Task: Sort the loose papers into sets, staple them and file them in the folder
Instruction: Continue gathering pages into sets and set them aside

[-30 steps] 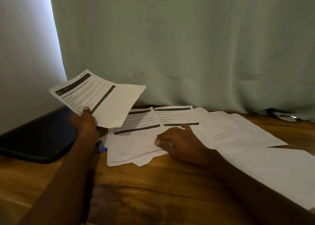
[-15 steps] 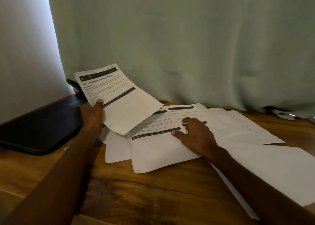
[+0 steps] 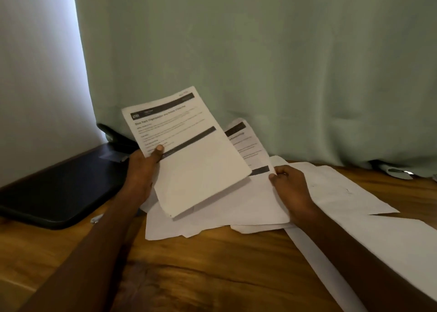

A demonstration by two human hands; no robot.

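Left hand (image 3: 142, 167) pinching a printed sheet (image 3: 189, 150) at its left edge, thumb on top, held up off the table (image 3: 212, 264) & tilted toward the camera. Right hand (image 3: 290, 188) gripping the right edge of a second sheet (image 3: 250, 150), lifting it from the loose pile (image 3: 236, 207). Looks like still the sorting step, prob matching pages into one set; no stapling yet.

Next move prob calls for sliding the second sheet behind the first & squaring edges w/o creasing.

Held sheet: header bar up and away, long axis running from near-right to far-left-ish, top leaning back toward the curtain (image 3: 260, 63).

More blank-looking sheets (image 3: 343, 188) spread to the right. Dark folder (image 3: 59, 193) flat at left, shut afaict, just beside the pile.
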